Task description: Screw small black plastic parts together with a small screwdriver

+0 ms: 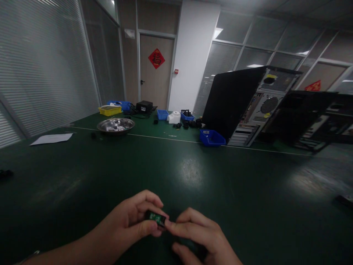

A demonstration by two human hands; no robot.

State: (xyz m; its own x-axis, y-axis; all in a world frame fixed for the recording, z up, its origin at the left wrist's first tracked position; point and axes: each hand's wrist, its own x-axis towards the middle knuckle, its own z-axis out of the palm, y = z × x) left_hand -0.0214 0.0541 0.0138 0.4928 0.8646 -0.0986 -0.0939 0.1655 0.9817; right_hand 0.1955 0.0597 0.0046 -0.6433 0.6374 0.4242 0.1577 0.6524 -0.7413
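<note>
A small green circuit board in a black housing (156,218) is pinched between the thumb and fingers of my left hand (129,221), low in the middle of the head view. My right hand (197,232) is beside it, with a fingertip against the housing's right end. The right thumb is held apart, lower down, and the other right fingers are curled. Under the right palm it is dark and I cannot make out whether anything is there. Both hands are above the green tabletop (132,169).
A steel bowl (116,126) with small pale parts stands at the back left, near a paper sheet (52,138). A blue bin (212,137) sits beside a black computer tower (234,99). Farther back are a yellow tray (110,110), a black box (145,106) and a white device (173,117).
</note>
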